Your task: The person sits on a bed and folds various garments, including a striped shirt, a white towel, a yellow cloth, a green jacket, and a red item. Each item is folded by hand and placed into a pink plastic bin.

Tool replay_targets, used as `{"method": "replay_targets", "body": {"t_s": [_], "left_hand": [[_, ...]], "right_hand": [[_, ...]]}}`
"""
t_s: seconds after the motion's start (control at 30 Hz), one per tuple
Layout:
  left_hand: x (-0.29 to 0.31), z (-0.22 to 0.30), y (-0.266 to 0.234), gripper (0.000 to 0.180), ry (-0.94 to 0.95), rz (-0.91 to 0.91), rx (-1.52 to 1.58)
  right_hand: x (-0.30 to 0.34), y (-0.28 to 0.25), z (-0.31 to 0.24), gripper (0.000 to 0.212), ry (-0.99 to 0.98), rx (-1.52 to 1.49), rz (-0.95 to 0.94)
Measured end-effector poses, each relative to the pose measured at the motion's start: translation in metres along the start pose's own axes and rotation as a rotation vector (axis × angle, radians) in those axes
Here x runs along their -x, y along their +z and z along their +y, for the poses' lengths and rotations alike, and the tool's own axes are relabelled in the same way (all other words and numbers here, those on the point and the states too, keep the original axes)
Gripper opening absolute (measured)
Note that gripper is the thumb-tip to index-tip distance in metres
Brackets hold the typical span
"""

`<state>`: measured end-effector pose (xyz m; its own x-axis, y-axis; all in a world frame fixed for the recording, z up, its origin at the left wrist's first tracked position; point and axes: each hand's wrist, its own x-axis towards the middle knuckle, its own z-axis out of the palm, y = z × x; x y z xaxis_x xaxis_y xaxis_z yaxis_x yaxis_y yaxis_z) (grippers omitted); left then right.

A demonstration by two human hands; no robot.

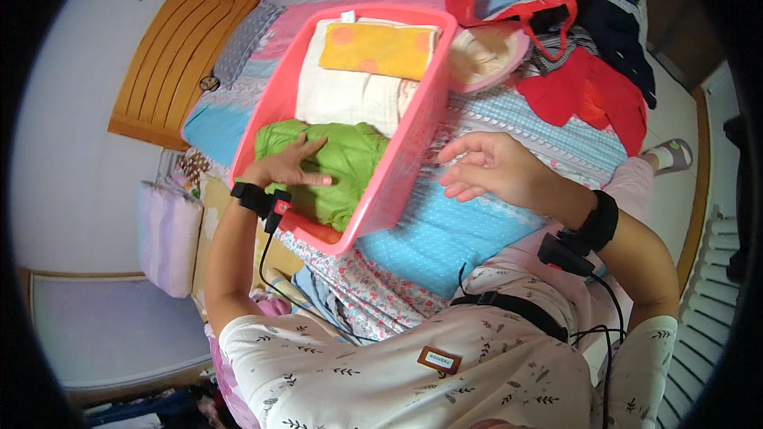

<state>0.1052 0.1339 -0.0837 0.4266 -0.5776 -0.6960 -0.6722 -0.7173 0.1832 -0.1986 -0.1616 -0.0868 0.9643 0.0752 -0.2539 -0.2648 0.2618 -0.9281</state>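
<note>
Inside the pink rectangular plastic bin (401,183), crumpled green cloth (350,165) fills the near end; the left hand (290,165) rests on it, fingers spread wide. The right hand (486,165), empty and loosely curved, hovers in open room outside the bin's right edge.

The left hand (288,167) rests, fingers spread, on a crumpled green cloth (348,151) in a rectangular pink plastic tub (395,193). Farther in, a folded yellow cloth with orange dots (377,49) lies on folded white fabric (346,95). The empty right hand (489,168), fingers loosely curled, hovers just beside the tub.
</note>
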Motion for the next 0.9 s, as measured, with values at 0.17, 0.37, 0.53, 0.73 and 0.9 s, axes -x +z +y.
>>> {"method": "replay_targets", "body": {"t_s": [0.17, 0.37, 0.53, 0.73, 0.9], "left_hand": [[-0.035, 0.007, 0.041, 0.128, -0.092, -0.243, -0.088], [0.002, 0.055, -0.005, 0.117, 0.072, -0.487, 0.336], [0.047, 0.095, -0.003, 0.103, -0.041, -0.555, 0.729], [0.046, 0.165, -0.020, 0.073, -0.130, -0.271, 0.466], [0.002, 0.251, -0.066, 0.053, 0.482, 0.287, 0.504]], "right_hand": [[0.060, -0.032, 0.016, 0.029, 0.041, 0.032, 0.043], [0.134, -0.067, 0.029, 0.034, 0.058, 0.008, 0.144], [0.178, -0.093, 0.043, 0.035, 0.045, -0.103, 0.228], [0.212, -0.113, 0.077, 0.033, -0.037, -0.218, 0.304], [0.239, -0.142, 0.125, 0.034, -0.053, -0.321, 0.471]]}}
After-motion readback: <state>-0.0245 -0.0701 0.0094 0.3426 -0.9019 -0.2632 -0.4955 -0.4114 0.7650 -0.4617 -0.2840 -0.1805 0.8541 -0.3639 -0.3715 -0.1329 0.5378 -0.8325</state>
